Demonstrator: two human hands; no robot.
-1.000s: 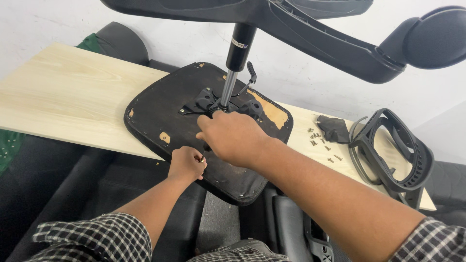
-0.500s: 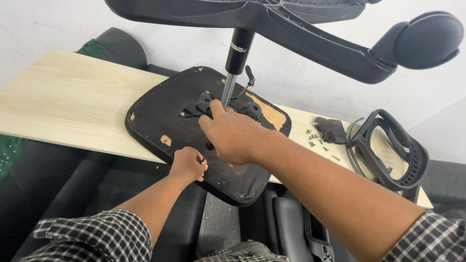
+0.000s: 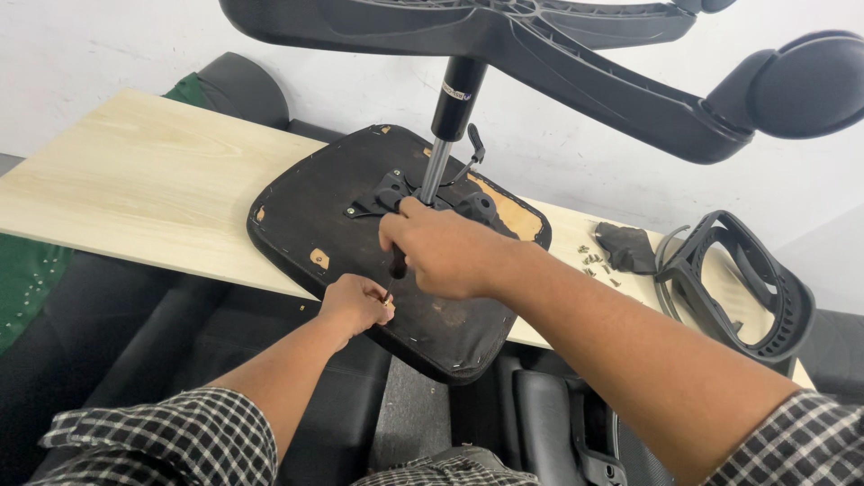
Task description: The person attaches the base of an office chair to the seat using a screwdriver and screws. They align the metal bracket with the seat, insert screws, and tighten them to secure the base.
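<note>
Hands at work on an upturned chair seat

At centre frame the left hand [image 3: 354,304] pinched a small screw against the black seat underside [image 3: 306,207] on the pale wooden board [image 3: 135,180]; just right, the right hand [image 3: 441,247] gripped a dark-handled screwdriver [image 3: 397,263]; a black armrest [image 3: 747,279] lay far right

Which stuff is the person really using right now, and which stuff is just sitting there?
In use:
- upturned chair seat
- screwdriver, gripped in the right hand
- small screw, pinched by the left hand

Lying about:
- black armrest
- loose screws
- wooden board
</note>
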